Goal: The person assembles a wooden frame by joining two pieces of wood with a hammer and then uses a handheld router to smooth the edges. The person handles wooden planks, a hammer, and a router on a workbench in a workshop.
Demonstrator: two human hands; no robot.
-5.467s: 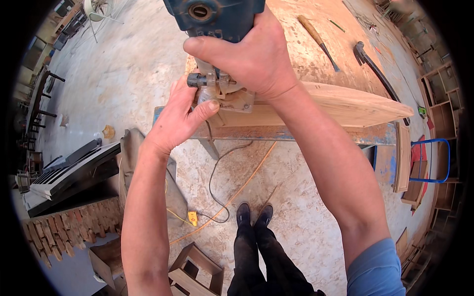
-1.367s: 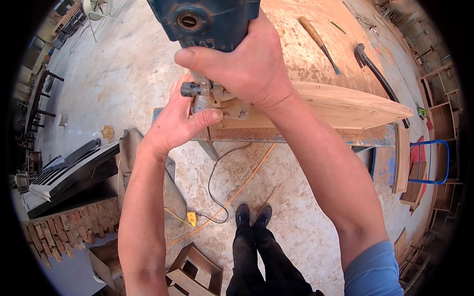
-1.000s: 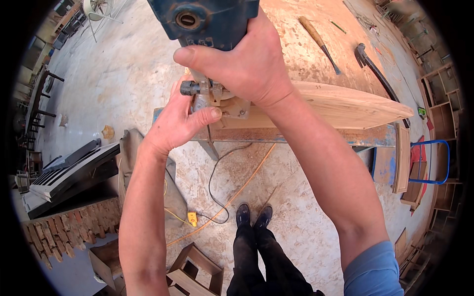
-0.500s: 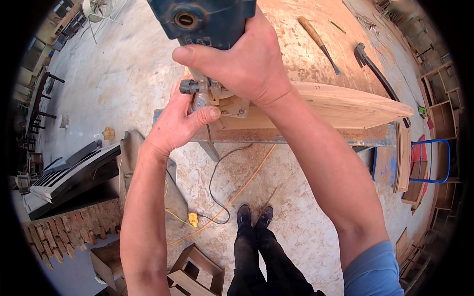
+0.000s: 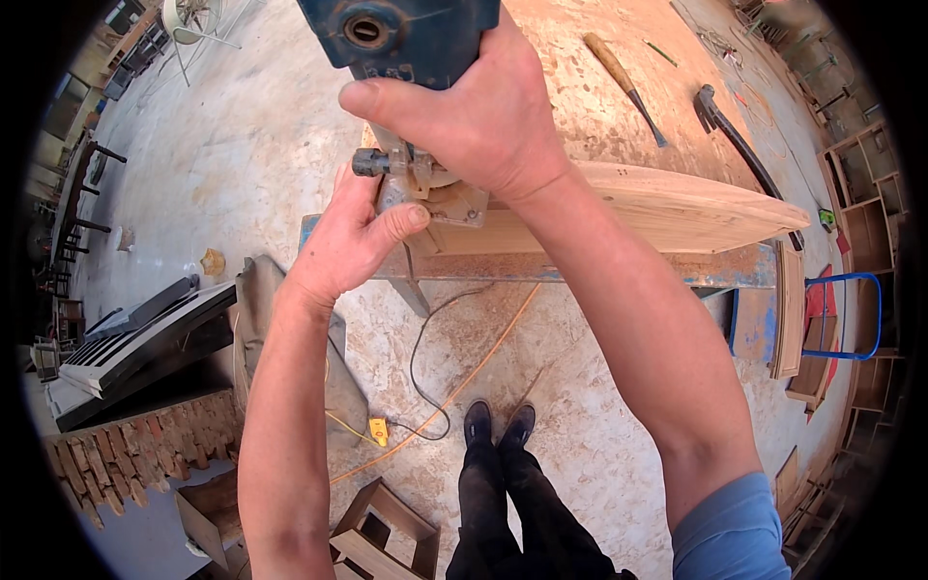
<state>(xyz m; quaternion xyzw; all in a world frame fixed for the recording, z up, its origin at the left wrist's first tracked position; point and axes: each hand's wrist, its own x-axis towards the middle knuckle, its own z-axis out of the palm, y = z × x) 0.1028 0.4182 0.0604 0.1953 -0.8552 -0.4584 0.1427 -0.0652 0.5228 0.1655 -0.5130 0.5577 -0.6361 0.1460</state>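
A dark blue trim router [image 5: 401, 39] sits upright at the left end of a pale wooden board [image 5: 667, 208] lying on the workbench. My right hand [image 5: 493, 121] is wrapped round the router's body, thumb across its near side. Lower down, my left hand [image 5: 353, 237] grips the router's base [image 5: 454, 205], its thumb lying along the near edge of the clear plate. The left fingers are mostly hidden behind the base. A black knob [image 5: 369, 162] sticks out just above that hand. The cutting bit cannot be seen.
On the bench [image 5: 580, 87] lie a wood-handled chisel [image 5: 623, 85], a green pencil [image 5: 660, 51] and a hammer [image 5: 739, 145]. A black cord [image 5: 414, 362] runs over the floor to a yellow connector [image 5: 379, 431]. An electronic keyboard [image 5: 145, 333] stands at left, a wooden frame [image 5: 387, 527] below.
The router has shifted very slightly and tilts a little differently, its top a touch to the right. Both hands keep their grip on it.
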